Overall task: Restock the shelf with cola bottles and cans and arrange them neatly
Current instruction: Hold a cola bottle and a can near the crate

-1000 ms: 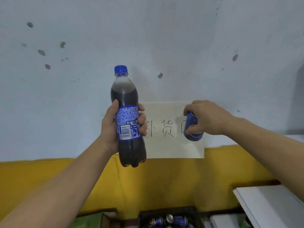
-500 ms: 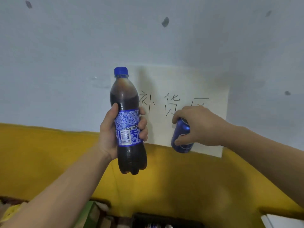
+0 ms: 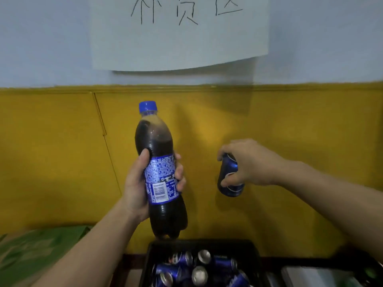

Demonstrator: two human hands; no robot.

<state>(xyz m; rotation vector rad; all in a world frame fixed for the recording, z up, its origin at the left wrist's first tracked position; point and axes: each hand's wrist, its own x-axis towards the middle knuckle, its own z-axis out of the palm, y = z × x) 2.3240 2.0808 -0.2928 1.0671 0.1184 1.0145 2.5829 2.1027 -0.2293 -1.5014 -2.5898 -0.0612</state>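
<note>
Head view: in the last second the view has tipped downward. The paper sign (image 3: 180,38) that sat behind the hands is now at the top edge. A black crate (image 3: 207,244) of loose cans (image 3: 199,274) has come fully into sight beneath them.

The grips have not changed. The left hand (image 3: 134,187) has thumb and fingers (image 3: 179,172) curled round the label of the cola bottle (image 3: 157,141), cap up and leaning slightly. The right hand (image 3: 252,162) clasps a blue can (image 3: 229,183) from its upper side, well apart from the bottle.

Both items look picked and ready to carry. No shelf is in view, so placing probably lies ahead, and plenty of stock remains in the crate.

Just below the left fingers, the bottle's base hangs close above the crate's rear rim. Lowering it straight down could knock that edge. The yellow wall (image 3: 300,125) stands behind both hands, though how near cannot be told. The gap between the hands is open, as is the space above them. A green bag (image 3: 37,245) lies low, left of the left fingers. A pale flat object (image 3: 310,276) lies below the right fingers.
</note>
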